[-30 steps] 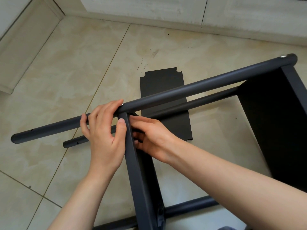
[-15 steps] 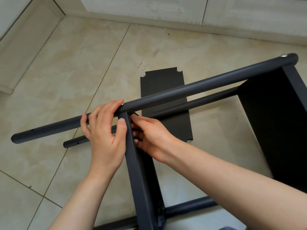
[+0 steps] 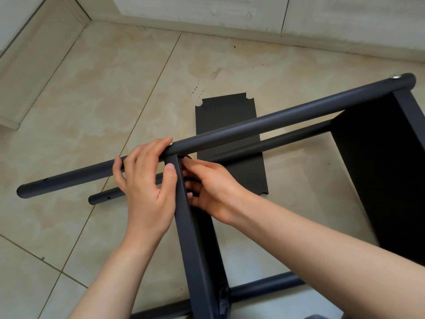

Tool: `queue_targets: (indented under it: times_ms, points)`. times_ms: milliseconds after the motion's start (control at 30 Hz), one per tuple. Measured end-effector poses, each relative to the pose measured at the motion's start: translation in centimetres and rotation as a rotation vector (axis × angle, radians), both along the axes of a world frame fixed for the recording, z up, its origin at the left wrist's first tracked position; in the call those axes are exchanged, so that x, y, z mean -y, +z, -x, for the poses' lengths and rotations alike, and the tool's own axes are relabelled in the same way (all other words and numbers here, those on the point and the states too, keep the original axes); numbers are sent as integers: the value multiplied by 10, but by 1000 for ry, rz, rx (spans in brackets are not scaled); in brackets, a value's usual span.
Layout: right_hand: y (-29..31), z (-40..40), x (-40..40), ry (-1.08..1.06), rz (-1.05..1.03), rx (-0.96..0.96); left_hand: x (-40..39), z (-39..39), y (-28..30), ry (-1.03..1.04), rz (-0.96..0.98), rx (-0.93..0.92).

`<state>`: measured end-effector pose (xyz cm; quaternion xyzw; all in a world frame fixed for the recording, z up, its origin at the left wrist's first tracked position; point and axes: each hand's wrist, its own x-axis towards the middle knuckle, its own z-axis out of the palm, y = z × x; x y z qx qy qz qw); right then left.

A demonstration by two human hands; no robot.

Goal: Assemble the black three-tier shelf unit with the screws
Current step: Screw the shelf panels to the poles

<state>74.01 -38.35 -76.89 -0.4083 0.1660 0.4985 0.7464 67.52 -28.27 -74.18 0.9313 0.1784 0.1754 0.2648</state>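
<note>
Left forearm enters from 6 o'clock, rising toward centre. Left hand (image 3: 147, 187) sits palm-down over the junction of the upper pole (image 3: 264, 125) and the middle shelf panel (image 3: 195, 238). Its fingers (image 3: 147, 150) curl over the pole; the thumb presses the panel's edge just below the joint. A screw head (image 3: 170, 144) shows at the index fingertip.

Right forearm comes in from 4 o'clock. Right hand (image 3: 213, 187) lies on the far side of the panel, fingertips bunched at the inner corner under the pole, pinching something small and dark; what it is, cannot tell.

The shelf unit lies on its side on the tiled floor (image 3: 92, 100), filling centre to 3 o'clock. Upper pole's long axis runs 8 to 2 o'clock, with a second pole (image 3: 287, 139) parallel behind it. The middle panel stands on edge, running from centre to 6 o'clock. An end shelf (image 3: 379, 169) is fixed at 3 o'clock, a screw (image 3: 396, 76) at its top corner. A loose shelf panel (image 3: 227, 118) lies flat on the floor at 12 o'clock, beneath the poles.
</note>
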Motion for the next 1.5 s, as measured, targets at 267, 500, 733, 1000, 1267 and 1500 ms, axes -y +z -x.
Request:
queue_targets:
  times_ms: [267, 500, 733, 1000, 1267, 1500]
  points:
    - [0, 2, 1, 16, -19, 31, 0, 0, 1, 1, 1, -1]
    - [-2, 0, -1, -6, -11, 12, 0, 0, 1, -1, 3, -3]
    - [-5, 8, 0, -27, -35, 118, 0, -1, 1, 1, 1, -3]
    - [-7, 9, -1, -39, 27, 120, 0, -1, 1, 3, 5, 1]
    - [-8, 9, -2, -68, -58, 112, 0, -1, 2, -3, 0, 2]
    - [-11, 10, -2, -60, -19, 157, 1, -1, 3, -2, 7, -2]
